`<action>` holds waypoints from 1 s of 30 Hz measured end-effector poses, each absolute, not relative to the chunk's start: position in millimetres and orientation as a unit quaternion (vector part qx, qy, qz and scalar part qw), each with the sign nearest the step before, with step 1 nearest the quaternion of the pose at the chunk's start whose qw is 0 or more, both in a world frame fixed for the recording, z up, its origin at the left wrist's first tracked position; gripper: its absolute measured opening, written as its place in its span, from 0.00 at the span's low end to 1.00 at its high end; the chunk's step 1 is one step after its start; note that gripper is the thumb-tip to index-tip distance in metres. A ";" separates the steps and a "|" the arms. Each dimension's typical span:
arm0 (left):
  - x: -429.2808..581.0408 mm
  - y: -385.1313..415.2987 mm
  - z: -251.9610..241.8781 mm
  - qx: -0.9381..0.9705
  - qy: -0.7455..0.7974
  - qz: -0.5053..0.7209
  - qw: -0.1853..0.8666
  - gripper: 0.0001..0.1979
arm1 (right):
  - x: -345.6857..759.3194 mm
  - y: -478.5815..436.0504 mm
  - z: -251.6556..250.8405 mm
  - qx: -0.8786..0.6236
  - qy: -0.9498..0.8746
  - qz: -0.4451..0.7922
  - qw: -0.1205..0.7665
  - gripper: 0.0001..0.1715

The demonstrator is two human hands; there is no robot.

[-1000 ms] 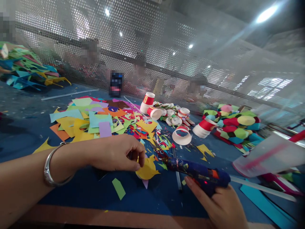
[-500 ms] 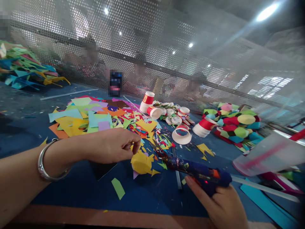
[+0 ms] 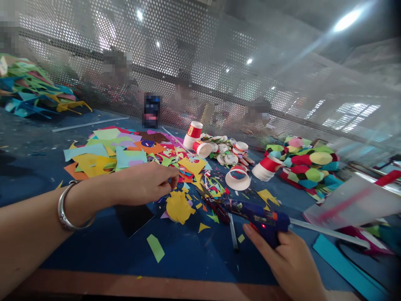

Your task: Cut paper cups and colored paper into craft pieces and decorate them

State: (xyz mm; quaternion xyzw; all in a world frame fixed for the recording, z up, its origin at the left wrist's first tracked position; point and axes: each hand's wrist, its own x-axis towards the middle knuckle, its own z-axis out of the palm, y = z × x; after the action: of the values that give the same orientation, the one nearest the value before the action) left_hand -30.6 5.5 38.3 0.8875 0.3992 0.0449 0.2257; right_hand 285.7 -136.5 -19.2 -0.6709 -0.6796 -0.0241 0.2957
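My right hand [image 3: 290,255] grips a dark blue glue gun [image 3: 258,219], a small red light glowing on its side. Its nozzle points left, and a clear glue stick [image 3: 332,233] sticks out of the back. My left hand [image 3: 153,182], with a silver bangle at the wrist, has its fingers curled together; whatever they may pinch is hidden. Just below its fingertips is a round yellow paper piece [image 3: 179,207] with a jagged edge. Dark red-handled scissors [image 3: 221,210] lie near the nozzle, partly behind the gun.
Coloured paper scraps [image 3: 94,163] heap up at left centre. Paper cups [image 3: 266,168] and a cut cup ring [image 3: 238,179] lie beyond the gun. Patterned paper pieces [image 3: 308,163] are piled at right, near a translucent drink cup [image 3: 354,200]. A perforated screen [image 3: 194,62] stands behind.
My left hand has shifted slightly up and left, and the round yellow piece has moved left too. The glue gun has risen a little, with my right hand moving slightly left.
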 end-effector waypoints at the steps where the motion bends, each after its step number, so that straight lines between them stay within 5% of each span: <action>1: -31.1 6.1 37.2 0.887 0.401 0.048 0.225 0.14 | 287.7 -135.9 -18.0 -0.677 -0.674 -0.024 0.293 0.27; 6: -32.5 6.2 35.9 0.881 0.417 0.061 0.216 0.27 | 301.3 -132.7 -10.7 -0.713 -0.642 -0.015 0.280 0.29; 17: -30.2 1.1 41.4 0.885 0.424 0.069 0.182 0.24 | 322.2 -112.6 -3.6 -0.776 -0.555 -0.006 0.298 0.32; 26: -31.2 1.0 39.1 0.891 0.408 0.107 0.167 0.19 | 341.1 -77.5 -6.0 -0.720 -0.631 -0.261 0.124 0.21; 30: -33.2 2.6 39.6 0.888 0.418 0.100 0.163 0.18 | 352.0 -72.2 -10.9 -0.636 -0.724 -0.263 0.046 0.16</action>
State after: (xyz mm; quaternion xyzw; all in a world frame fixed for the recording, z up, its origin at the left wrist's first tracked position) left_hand -33.2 2.6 39.6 0.8881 0.4180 0.0999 0.1632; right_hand 352.0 -72.2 -10.9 -0.6364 -0.7237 -0.2630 0.0456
